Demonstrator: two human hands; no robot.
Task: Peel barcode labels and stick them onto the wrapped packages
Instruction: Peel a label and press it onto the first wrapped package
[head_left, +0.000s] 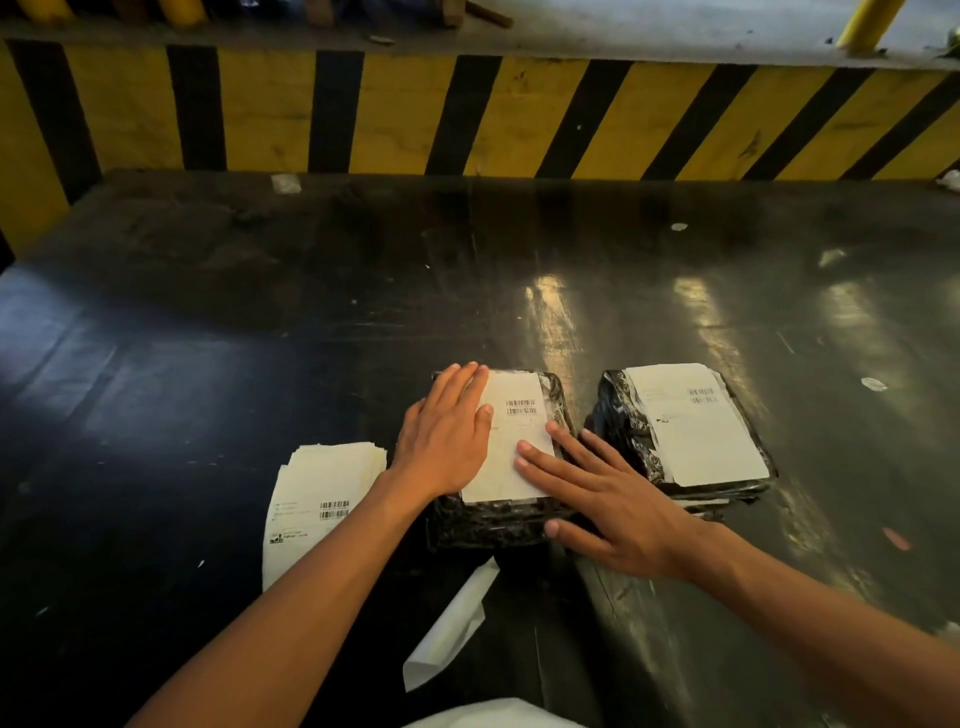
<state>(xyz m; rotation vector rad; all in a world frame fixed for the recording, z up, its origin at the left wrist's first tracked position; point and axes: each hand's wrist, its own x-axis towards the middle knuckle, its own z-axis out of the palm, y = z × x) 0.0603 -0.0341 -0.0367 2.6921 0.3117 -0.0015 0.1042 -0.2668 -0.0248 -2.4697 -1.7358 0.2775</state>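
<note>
A white patch (498, 716) sits at the bottom edge, nearest the camera; what it is cannot be told. Just beyond it a loose white backing strip (452, 626) lies on the dark bench (208, 364), between the two forearms.

The left hand (447, 436) lies flat with fingers straight and close together, pressing the left part of a white barcode label (511, 436) on a black wrapped package (498, 519). The right hand (597, 493) is also flat, fingers spread apart, its fingertips on the label's lower right part and its palm over the package's right edge. Neither hand grips anything.

Right of the right hand sits a second black package (623, 436), its own label (696, 426) covering most of its top. Left of the left forearm lies a stack of labels (317, 488), with barcodes showing on the top sheet.
</note>
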